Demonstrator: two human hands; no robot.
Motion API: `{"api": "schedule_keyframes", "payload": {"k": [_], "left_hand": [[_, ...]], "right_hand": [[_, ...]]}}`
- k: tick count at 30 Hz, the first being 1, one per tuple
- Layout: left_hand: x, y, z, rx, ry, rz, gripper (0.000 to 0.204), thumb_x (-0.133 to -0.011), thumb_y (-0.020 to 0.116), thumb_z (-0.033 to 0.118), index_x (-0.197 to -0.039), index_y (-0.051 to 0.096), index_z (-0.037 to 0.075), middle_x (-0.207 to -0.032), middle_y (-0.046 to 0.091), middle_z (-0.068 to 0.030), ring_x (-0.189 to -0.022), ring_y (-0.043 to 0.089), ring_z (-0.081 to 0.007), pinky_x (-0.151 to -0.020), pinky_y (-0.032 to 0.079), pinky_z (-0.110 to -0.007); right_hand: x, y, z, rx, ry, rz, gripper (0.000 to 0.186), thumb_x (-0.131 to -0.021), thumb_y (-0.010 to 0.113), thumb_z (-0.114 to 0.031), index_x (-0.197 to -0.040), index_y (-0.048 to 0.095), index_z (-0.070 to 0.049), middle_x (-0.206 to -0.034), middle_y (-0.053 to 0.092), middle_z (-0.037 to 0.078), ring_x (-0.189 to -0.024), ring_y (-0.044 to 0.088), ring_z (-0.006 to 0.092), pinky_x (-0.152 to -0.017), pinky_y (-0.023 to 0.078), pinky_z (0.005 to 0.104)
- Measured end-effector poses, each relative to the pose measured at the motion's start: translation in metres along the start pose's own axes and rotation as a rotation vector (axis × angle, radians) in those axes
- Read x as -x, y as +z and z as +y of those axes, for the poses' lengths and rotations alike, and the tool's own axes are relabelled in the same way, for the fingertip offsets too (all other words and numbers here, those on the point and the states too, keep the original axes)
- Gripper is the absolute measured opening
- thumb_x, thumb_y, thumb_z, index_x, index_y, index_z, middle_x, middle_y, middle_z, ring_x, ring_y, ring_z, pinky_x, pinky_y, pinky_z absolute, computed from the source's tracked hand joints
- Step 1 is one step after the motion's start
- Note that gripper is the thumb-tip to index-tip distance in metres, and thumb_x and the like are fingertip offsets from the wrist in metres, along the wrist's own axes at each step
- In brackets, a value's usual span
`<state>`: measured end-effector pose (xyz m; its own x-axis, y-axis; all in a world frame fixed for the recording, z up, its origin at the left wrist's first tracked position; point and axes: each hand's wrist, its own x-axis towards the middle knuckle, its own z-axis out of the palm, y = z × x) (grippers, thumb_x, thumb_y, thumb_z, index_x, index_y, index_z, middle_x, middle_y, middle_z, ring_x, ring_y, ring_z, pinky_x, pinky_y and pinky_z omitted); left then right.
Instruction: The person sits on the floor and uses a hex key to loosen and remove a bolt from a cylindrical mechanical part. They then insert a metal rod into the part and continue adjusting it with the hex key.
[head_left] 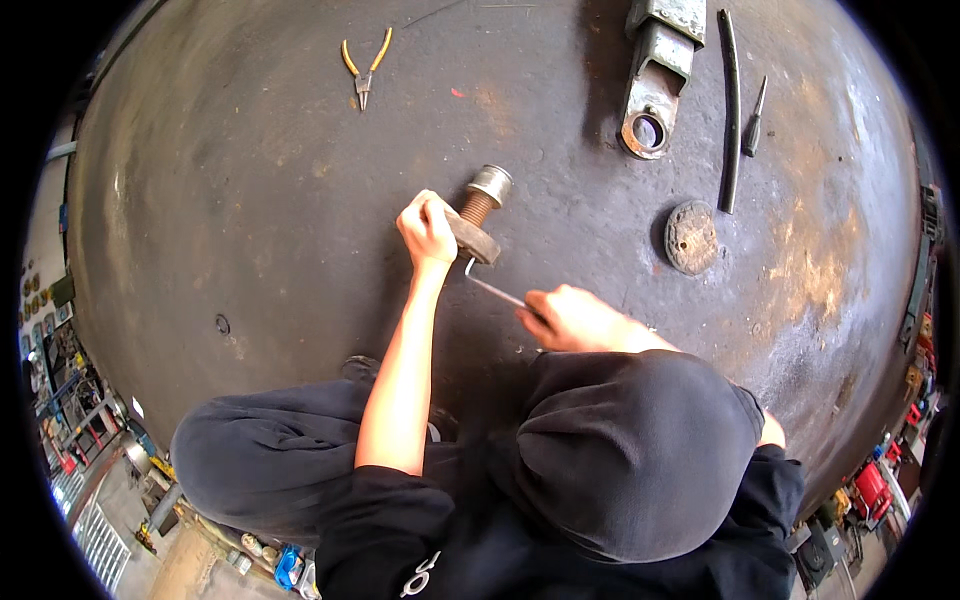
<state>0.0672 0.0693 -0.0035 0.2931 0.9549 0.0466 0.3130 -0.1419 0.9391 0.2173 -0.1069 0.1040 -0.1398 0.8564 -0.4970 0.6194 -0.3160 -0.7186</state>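
I see pliers (366,75), bracket (661,60), rod (731,120) and screwdriver (754,132) ahead, a disc (691,237) nearer right. Mid-view, the left hand (427,230) clasps a rusty, silver-ended screw (478,209); the right hand (572,317) is closed around a bent tool (496,291).

Bent rod (497,293), end inside right fingers (541,302)

Bright light, soft shadows, glare on dark surface (797,345); bent edges, black corners

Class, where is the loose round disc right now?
In the head view, the disc lies right of centre, beside the lower end of the black rod and below the metal bracket.
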Motion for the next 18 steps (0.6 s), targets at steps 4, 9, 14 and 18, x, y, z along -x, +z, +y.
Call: {"api": "schedule_keyframes", "payload": {"k": [4, 9, 14, 18], "left_hand": [[0.016, 0.022, -0.013, 0.097, -0.29, 0.257, 0.047, -0.086, 0.041, 0.031, -0.062, 0.06, -0.005, -0.056, 0.062, -0.0154, -0.055, 0.058, -0.0257, -0.059, 0.047, -0.041], [0.019, 0.014, -0.02, 0.106, -0.239, 0.185, 0.047, -0.085, 0.038, 0.032, -0.059, 0.056, -0.002, -0.054, 0.059, -0.0135, -0.052, 0.056, -0.0246, -0.057, 0.045, -0.039], [0.02, 0.015, -0.019, 0.172, -0.239, 0.122, 0.041, -0.081, 0.038, 0.028, -0.056, 0.051, -0.001, -0.052, 0.056, -0.0115, -0.05, 0.052, -0.0238, -0.053, 0.041, -0.036], [0.021, 0.022, -0.002, 0.15, 0.01, 0.026, 0.029, -0.076, 0.043, 0.019, -0.055, 0.05, 0.0, -0.055, 0.05, -0.0122, -0.049, 0.049, -0.0266, -0.049, 0.038, -0.037]], "right_hand": [[-0.004, -0.049, -0.009, 0.262, -0.105, -0.046, 0.023, -0.086, 0.059, -0.015, -0.07, 0.064, 0.001, -0.065, 0.064, 0.023, -0.065, 0.068, 0.0419, -0.063, 0.057, 0.0478], [-0.002, -0.042, -0.014, 0.266, -0.087, -0.106, 0.027, -0.093, 0.062, -0.025, -0.08, 0.061, -0.001, -0.064, 0.062, 0.023, -0.064, 0.064, 0.0435, -0.061, 0.054, 0.0497], [0.0, -0.033, -0.004, 0.057, -0.058, -0.123, 0.028, -0.094, 0.062, -0.024, -0.08, 0.058, -0.001, -0.064, 0.061, 0.023, -0.064, 0.064, 0.0441, -0.061, 0.054, 0.0496], [0.019, 0.008, 0.02, -0.007, 0.009, 0.058, 0.024, -0.092, 0.065, -0.018, -0.077, 0.053, -0.003, -0.061, 0.056, 0.021, -0.057, 0.058, 0.0433, -0.054, 0.045, 0.0482]]}}
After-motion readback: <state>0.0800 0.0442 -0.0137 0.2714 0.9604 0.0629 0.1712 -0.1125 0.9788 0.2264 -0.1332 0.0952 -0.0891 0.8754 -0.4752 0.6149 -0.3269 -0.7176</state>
